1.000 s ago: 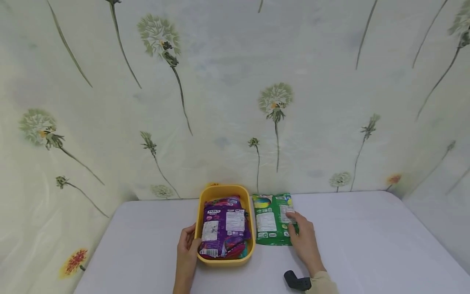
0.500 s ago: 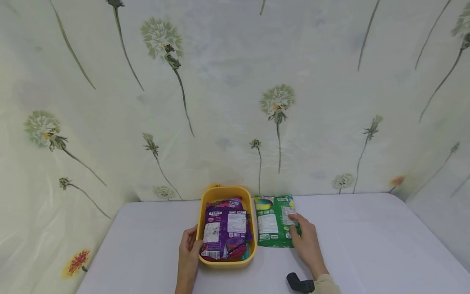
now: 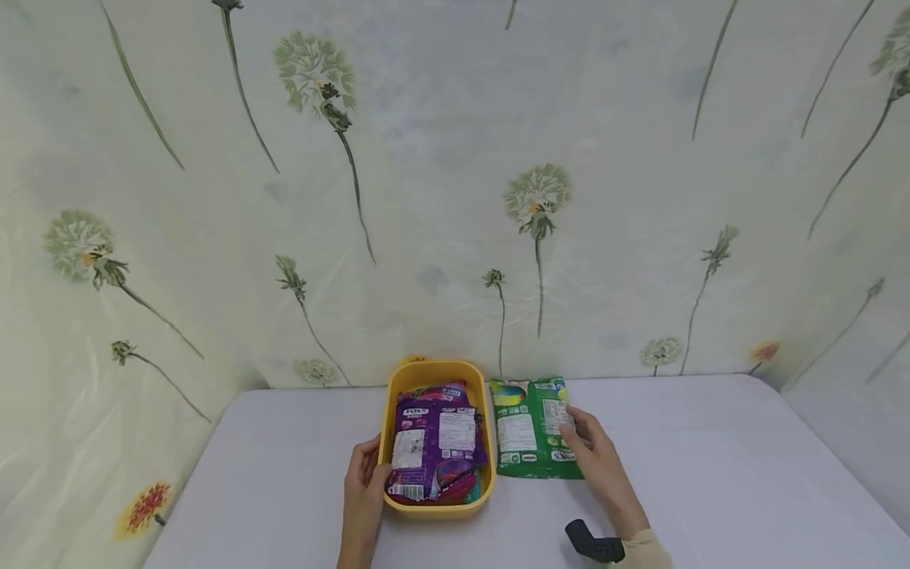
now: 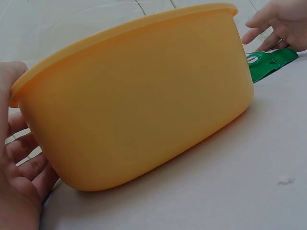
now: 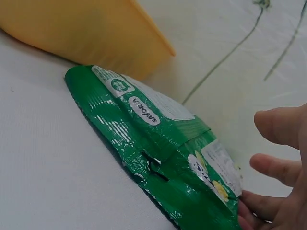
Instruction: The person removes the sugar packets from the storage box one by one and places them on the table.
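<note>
A yellow plastic tub (image 3: 405, 510) stands on the table with purple candy bags (image 3: 444, 442) piled inside it. My left hand (image 3: 364, 482) holds the tub's left side. In the left wrist view its thumb lies at the rim (image 4: 144, 21) and its fingers sit against the outer wall. To the tub's right a green candy bag (image 3: 529, 466) lies flat, printed side up. My right hand (image 3: 600, 458) is at the bag's right edge, fingers loosely bent. The right wrist view shows thumb and forefinger spread apart above the green bag (image 5: 129, 129), with lower fingers close against its side.
A white cloth covers the table (image 3: 711, 474). Behind it hangs a pale curtain (image 3: 441, 197) printed with dandelions, close to the tub's far end. A black strap-like device (image 3: 593, 544) sits at my right wrist, by a beige sleeve (image 3: 645, 549).
My right hand has slid slightly right, from on top of the green bag to its edge, and its fingers have loosened. The left hand and tub have stayed in place.
</note>
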{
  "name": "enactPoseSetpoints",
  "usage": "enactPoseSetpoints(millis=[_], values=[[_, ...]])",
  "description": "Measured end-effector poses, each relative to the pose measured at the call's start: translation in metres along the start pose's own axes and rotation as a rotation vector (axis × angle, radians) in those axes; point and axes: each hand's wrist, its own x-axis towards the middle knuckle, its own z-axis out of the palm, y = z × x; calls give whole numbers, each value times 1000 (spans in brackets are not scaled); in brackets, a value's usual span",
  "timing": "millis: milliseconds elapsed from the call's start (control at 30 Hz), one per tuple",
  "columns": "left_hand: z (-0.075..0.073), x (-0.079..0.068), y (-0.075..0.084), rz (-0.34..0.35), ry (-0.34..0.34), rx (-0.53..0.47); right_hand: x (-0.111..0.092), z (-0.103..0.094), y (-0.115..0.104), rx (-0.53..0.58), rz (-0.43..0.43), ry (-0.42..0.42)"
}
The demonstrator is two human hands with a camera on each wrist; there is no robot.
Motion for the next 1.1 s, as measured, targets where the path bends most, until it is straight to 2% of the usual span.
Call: enactPoseSetpoints(millis=[167, 333, 567, 733, 967, 1100], values=[[1, 1, -1, 28, 4, -14, 0, -2, -2, 41, -5, -3], [5, 1, -1, 47, 30, -25, -2, -2, -1, 14, 14, -2], [6, -1, -1, 62, 92, 1, -4, -3, -9, 57, 11, 36], [6, -2, -2, 68, 97, -8, -5, -2, -11, 88, 12, 64], [7, -2, -2, 61, 87, -12, 3, 4, -2, 99, -13, 140], [6, -2, 0, 67, 97, -4, -2, 8, -18, 139, -43, 111]])
